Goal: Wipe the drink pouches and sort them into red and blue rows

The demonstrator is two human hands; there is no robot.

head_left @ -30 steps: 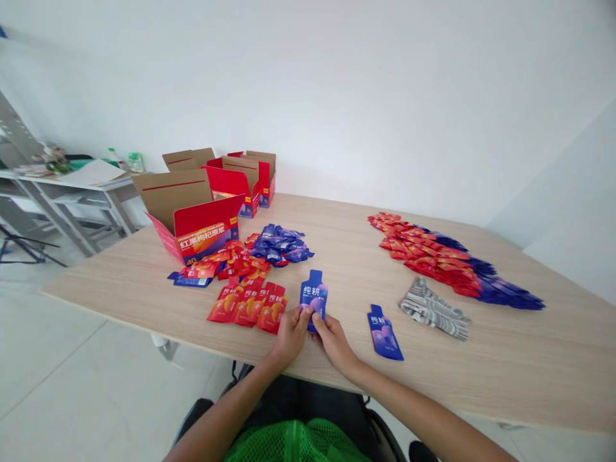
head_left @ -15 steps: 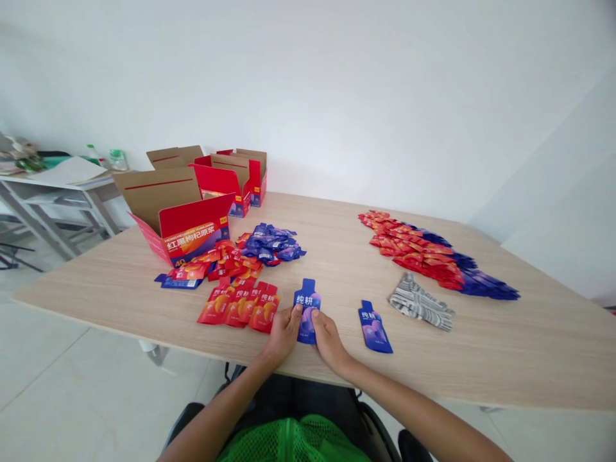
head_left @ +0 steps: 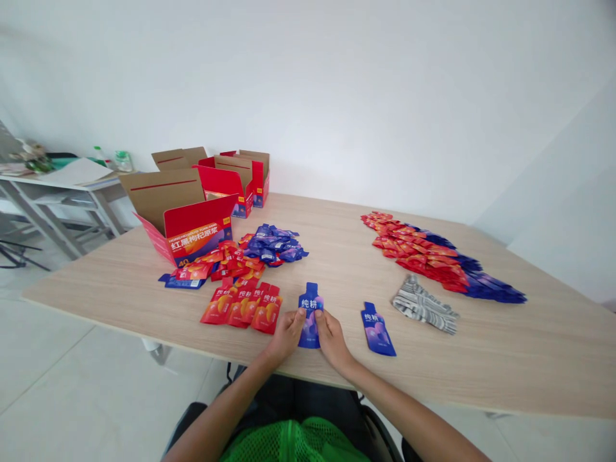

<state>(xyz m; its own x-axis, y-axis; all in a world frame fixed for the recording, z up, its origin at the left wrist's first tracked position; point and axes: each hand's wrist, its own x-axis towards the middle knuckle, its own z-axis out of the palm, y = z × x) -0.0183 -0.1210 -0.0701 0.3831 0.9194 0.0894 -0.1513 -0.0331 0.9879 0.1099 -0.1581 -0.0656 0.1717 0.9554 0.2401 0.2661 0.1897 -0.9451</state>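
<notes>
Blue pouch [head_left: 310, 326]: edges pinched by left hand [head_left: 287, 335], right hand [head_left: 332, 341]. Red pouches [head_left: 243, 309]: row, left of grip. Second blue pouch [head_left: 378, 332]: right.

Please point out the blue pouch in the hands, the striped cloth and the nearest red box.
Blue pouch [head_left: 310, 319]: head view, middle of its printed front.
Striped cloth [head_left: 425, 306]: head view, middle of its top.
Red box [head_left: 199, 240]: head view, its printed front panel.

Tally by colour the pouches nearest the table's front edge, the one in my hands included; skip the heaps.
Red: 4 (overlapping red pouches, left of the hands)
Blue: 2 (held pouch, between left hand and right hand; lone pouch to their right)
Total: 6
</notes>
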